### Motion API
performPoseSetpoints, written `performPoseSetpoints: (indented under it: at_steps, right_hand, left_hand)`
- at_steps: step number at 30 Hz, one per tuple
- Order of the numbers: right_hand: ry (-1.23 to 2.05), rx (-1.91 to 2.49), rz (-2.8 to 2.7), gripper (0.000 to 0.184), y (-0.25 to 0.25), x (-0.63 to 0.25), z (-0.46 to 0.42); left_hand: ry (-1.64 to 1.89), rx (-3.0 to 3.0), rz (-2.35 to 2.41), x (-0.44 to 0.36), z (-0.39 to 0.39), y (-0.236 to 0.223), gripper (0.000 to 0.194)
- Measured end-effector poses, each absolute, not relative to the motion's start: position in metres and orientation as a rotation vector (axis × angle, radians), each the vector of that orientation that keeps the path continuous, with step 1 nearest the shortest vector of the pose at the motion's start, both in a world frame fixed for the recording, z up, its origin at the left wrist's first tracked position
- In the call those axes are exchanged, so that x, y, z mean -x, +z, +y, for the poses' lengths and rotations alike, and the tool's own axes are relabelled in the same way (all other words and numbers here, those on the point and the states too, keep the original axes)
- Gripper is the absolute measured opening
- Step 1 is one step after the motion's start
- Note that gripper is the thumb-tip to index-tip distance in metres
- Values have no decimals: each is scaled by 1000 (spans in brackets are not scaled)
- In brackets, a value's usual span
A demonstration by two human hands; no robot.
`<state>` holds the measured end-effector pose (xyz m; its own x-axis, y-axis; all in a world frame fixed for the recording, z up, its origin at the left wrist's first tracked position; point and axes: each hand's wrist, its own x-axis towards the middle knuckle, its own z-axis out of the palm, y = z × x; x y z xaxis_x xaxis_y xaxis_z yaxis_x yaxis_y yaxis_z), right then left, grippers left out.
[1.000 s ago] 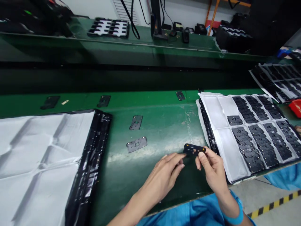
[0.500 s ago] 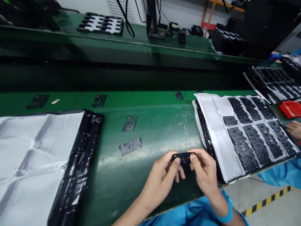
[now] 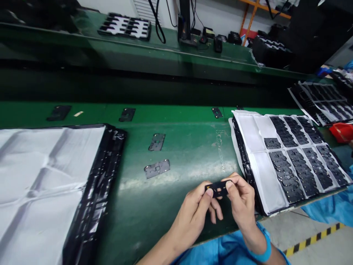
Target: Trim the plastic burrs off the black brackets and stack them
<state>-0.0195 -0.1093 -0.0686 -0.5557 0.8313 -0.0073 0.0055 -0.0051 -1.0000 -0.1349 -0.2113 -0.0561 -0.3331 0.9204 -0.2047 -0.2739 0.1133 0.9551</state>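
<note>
Between my two hands is a thin black plastic part (image 3: 219, 188) with cut-outs and small gold-coloured spots, held over the green bench near its front edge. My left hand (image 3: 197, 209) pinches its left end between thumb and fingers, the lower fingers hanging loose. At the other end, my right hand (image 3: 240, 197) grips it with the thumb on top. Two similar dark flat parts lie on the bench to the left: one part (image 3: 157, 168) nearer me and another part (image 3: 157, 142) behind it. Just right of my hands stands a white-lined tray (image 3: 260, 180) with rows of such parts.
A stack of black trays under a white sheet (image 3: 24, 158) fills the left. Along the moving-belt-like strip at the back lie more parts (image 3: 127, 114). A raised shelf (image 3: 165, 46) carries a tray (image 3: 125, 26). A red bin (image 3: 342, 132) stands at far right.
The held part has tilted so that more of its flat face shows. My view has shifted slightly, moving the bench things right. The other person's hand at the right has mostly left view.
</note>
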Motion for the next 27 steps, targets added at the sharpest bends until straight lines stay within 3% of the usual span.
performPoseSetpoints:
  at_steps: [15,27]
  right_hand:
    - [1578,899,-1720,25,-60,22,-120]
    - [1568,884,-1800,21,-66,20,-122]
  left_hand:
    - [1513,-597,1400,136,-214,-68,53]
    - [1461,-608,1434,141,-223,-68,51]
